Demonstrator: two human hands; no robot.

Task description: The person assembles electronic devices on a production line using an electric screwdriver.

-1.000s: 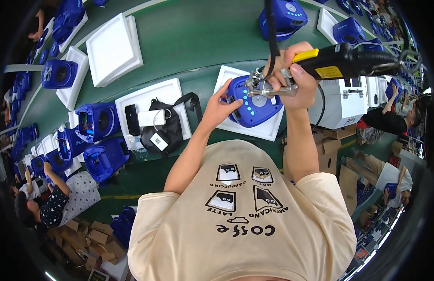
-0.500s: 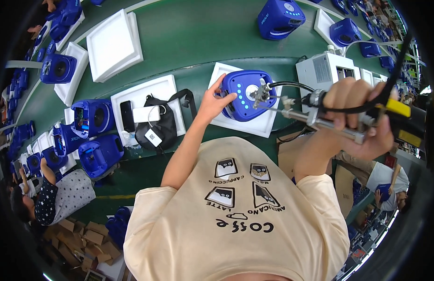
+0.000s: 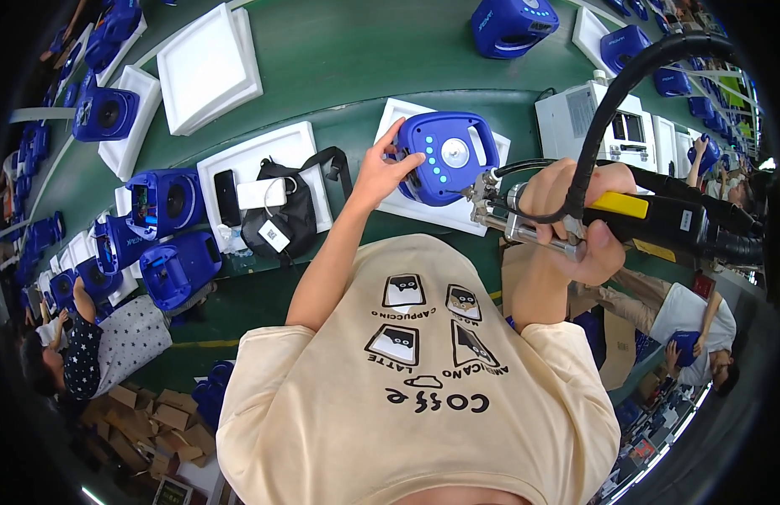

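Observation:
A blue speaker housing with a handle, a round silver dial and a row of lit buttons rests on a white foam tray. My left hand grips its left side, thumb on the top face near the buttons. In my right hand is an automatic screwdriver, black-bodied with a yellow label, a metal nozzle and hoses. Its tip is by the housing's lower right corner; whether it touches cannot be made out.
Left lie a foam tray with a phone, black bag and power bank, and open blue housings. Another blue speaker stands at the far side. A white machine is at right. Co-workers sit at both sides.
My right hand has come left with the screwdriver, turning it. The tip has gone from over the dial to the housing's lower right corner. My left hand keeps its grip.

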